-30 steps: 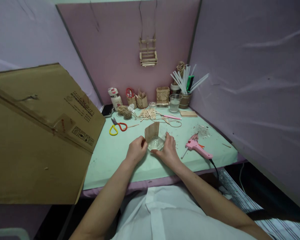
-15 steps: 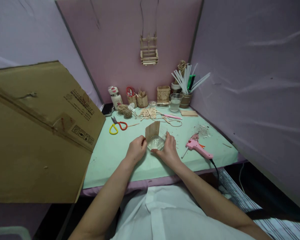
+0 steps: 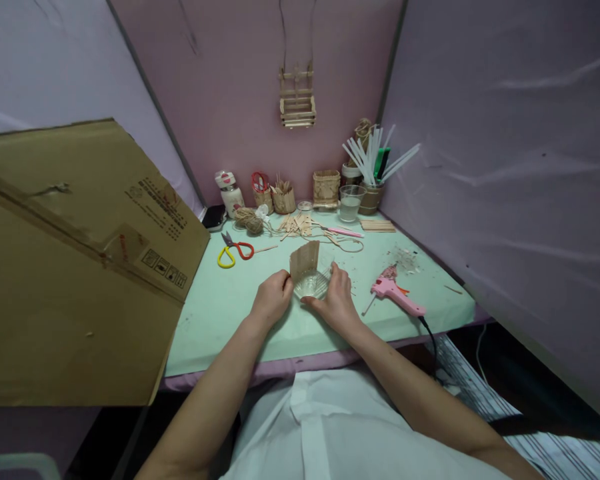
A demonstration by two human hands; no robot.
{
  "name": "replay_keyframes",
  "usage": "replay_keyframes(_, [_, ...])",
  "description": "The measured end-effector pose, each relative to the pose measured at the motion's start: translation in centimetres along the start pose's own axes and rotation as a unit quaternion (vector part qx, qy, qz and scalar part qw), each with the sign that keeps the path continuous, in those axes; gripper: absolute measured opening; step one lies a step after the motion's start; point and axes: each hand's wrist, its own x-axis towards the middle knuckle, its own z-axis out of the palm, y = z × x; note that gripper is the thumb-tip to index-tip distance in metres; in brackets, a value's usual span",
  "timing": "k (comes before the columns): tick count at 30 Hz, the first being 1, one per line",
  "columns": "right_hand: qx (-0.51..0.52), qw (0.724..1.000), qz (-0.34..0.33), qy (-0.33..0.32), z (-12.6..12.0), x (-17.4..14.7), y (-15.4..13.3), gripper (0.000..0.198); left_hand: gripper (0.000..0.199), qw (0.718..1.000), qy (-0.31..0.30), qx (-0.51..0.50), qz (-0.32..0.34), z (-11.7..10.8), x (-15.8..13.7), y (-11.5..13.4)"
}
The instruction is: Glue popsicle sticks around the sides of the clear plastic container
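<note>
Between my two hands, just above or on the green tabletop, is a clear plastic container (image 3: 312,284) with ridged sides. A panel of brown wooden sticks (image 3: 305,259) stands up along its far left side. My left hand (image 3: 274,297) is closed at the container's left edge, thumb and fingers pinched there. With thumb in front and fingers on the far right side, my right hand (image 3: 336,299) grips the container. To the right lies a pink hot glue gun (image 3: 397,297), its nozzle end toward the container.
Scissors (image 3: 236,251) with red and yellow handles lie at left. Twine (image 3: 249,221), loose wooden pieces (image 3: 296,225), a pink pen-like tool (image 3: 345,233) and a plastic cup (image 3: 350,203) sit behind. A large cardboard sheet (image 3: 80,267) blocks the left; glue sticks (image 3: 375,157) stand back right.
Almost nothing differs. Both hands keep their hold on the container, and the whole view has shifted very slightly.
</note>
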Motion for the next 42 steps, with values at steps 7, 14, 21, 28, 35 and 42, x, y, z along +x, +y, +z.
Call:
replay_keyframes(7, [-0.001,1.000,0.007,-0.005,0.0,0.0,0.0,0.111,0.022,1.000,-0.001,-0.009,0.006,0.2,0.0,-0.2])
replay_keyframes(14, [-0.007,1.000,0.004,0.004,0.2,0.0,0.0,0.110,0.021,1.000,-0.010,0.000,0.000,0.1,0.1,-0.3])
replay_keyframes(21, [0.001,1.000,0.009,-0.002,0.1,0.0,0.0,0.110,0.021,1.000,-0.004,-0.013,0.003,0.2,0.1,-0.3])
replay_keyframes(28, [0.028,0.999,0.040,-0.001,-0.2,0.4,0.0,0.109,0.015,0.999,0.007,-0.051,0.001,0.0,-0.1,-0.1])
replay_keyframes(35, [0.200,0.967,0.134,-0.082,-3.3,1.4,-0.2,0.103,0.009,0.969,0.080,-0.230,-0.041,-0.8,0.0,-0.1])
replay_keyframes(42, [0.406,0.865,0.134,-0.262,-6.2,2.0,0.2,0.082,0.068,0.844,-0.097,-0.523,-0.073,-0.3,0.0,-0.6])
